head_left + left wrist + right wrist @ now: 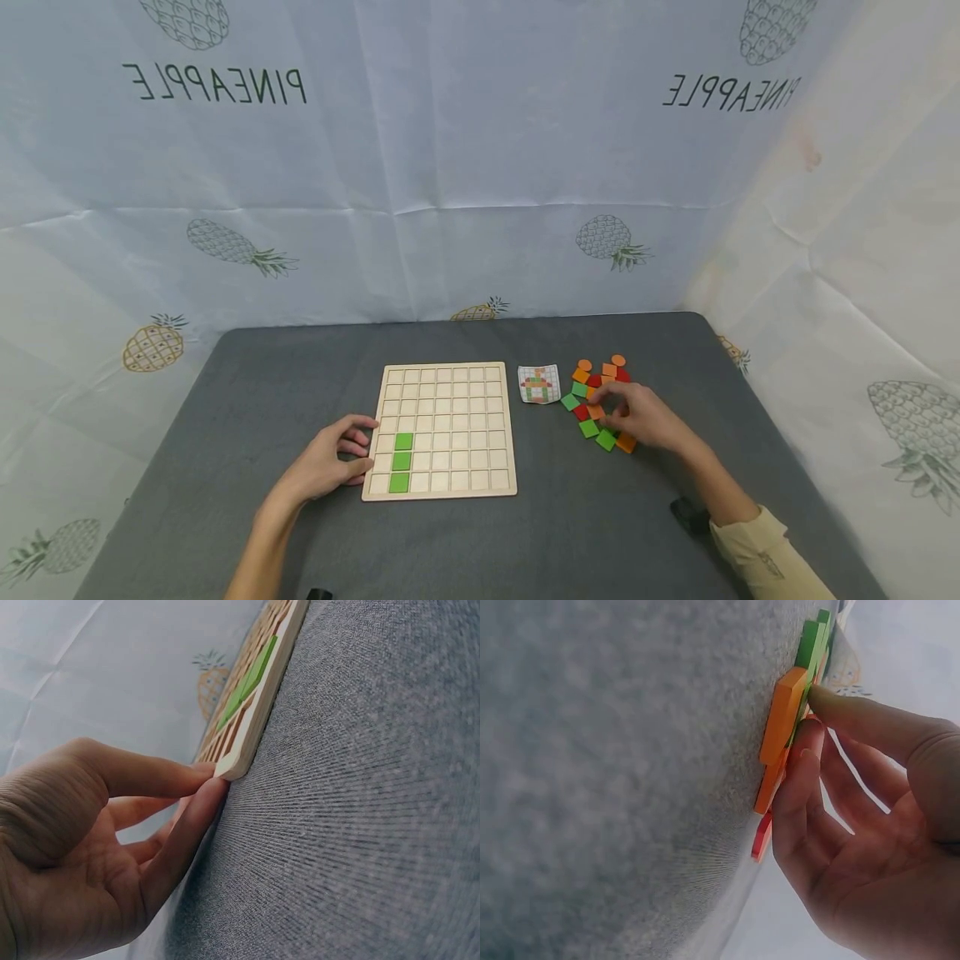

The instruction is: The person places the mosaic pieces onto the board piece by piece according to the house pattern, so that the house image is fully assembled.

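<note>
— So, how will these handle?
— Your board (pixel 458 418) looks stiff and light; hold its rim. Your tiles (pixel 582 412), right of the board, look hard, perhaps slippery; pinch opposite edges.
— And the hands?
— Your left hand (pixel 330 460), loosely curved, touches the board's left edge. Your right hand (pixel 649 418), among the tiles, has its fingertips parted; whether it holds one I can't tell.

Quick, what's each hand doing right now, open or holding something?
Left hand: holding the board's edge.
Right hand: at the tiles; can't tell whether it's gripping one.
</note>
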### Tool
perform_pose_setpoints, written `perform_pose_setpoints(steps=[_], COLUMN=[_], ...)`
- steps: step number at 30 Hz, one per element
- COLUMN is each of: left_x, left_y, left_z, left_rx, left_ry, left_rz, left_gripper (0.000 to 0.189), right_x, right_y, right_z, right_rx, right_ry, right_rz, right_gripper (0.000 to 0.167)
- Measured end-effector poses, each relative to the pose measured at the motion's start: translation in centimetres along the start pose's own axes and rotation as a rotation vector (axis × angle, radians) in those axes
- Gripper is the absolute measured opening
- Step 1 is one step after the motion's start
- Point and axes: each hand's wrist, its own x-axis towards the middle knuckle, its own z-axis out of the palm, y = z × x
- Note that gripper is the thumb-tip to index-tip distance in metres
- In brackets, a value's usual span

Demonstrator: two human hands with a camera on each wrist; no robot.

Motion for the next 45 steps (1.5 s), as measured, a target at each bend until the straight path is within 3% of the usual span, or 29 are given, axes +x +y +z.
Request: perform_pose_setpoints(steps=[17,26,35,45], left_x=[-0.2,-0.2,-0.1,0.0], left_y=[-0.1,-0.1,-0.1,-0.1], left_z=[0.1,0.2,0.1,0.1], left_rx=[-0.002,0.008,0.008,0.008], left_ry=[-0.003,0.005,0.009,0.005], left_rz=[-0.003,-0.016,-0.012,-0.002], left_gripper=[0.058,0.059,0.058,0.058], right_x=[1.0,0.9,0.7,0.9], right_y=[0.4,0.6,0.1,-2.6], right_z=[0.0,0.3,-0.3,0.1], right_rx=[-0.013,-0.066,-0.071,-0.028], right_ry=[-0.037,-0.002,0.024,0.036], right_rz=[0.062,0.098,0.078,-0.012], right_gripper=[0.032,0.029,0.027,0.028])
